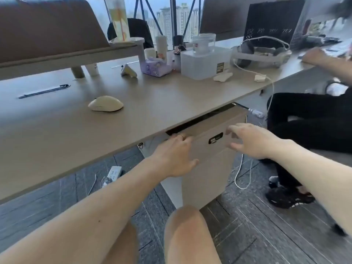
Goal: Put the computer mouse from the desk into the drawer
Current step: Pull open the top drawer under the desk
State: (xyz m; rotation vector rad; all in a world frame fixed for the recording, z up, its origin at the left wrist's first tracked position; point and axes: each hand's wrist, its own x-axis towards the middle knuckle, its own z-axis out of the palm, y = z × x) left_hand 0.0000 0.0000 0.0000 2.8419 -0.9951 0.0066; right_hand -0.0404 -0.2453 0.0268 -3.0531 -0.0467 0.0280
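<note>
A cream computer mouse [105, 103] lies on the wooden desk [57, 130], left of centre, untouched. Below the desk edge stands a beige drawer cabinet [207, 168] with a dark lock [215, 139] on its top drawer. A dark gap shows above the top drawer front, which looks slightly pulled out. My left hand [174, 156] rests on the drawer front's upper left edge, its fingertips curled over the top. My right hand [249, 140] hovers just right of the lock, fingers spread, holding nothing.
A clear storage box [203, 61], a tissue pack [157, 66], a headset [261, 54] with a white cable and a pen [43, 91] lie on the desk. Another person's legs [308, 115] sit at the right. A power strip [114, 172] lies on the floor.
</note>
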